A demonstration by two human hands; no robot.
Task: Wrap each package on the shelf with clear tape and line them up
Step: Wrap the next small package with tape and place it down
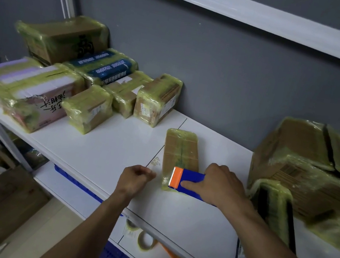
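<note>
A person's right hand (222,186) grips a blue-and-orange tape dispenser (187,180), index finger stretched along its side, with the tool on the near end of a flat tape-wrapped package (181,148) lying close to the front edge of a white shelf (104,151). The left hand (135,178) hovers just beside that package at the front edge, its fingers curled; whether it pinches a strand of clear tape cannot be told.

Toward the shelf's left back corner, wrapped packages stand close together: a large brown carton (64,41) at the rear, a blue printed parcel (105,66) in front of it, a long box with handwritten characters (29,91) at the left edge, and three small brown parcels (158,100) to its right.

At the right end sit a big taped carton (306,167) and, before it, a narrow dark package (275,205).

On the level below lie a tape roll (145,240) and a blue crate (79,181), its contents hidden.
</note>
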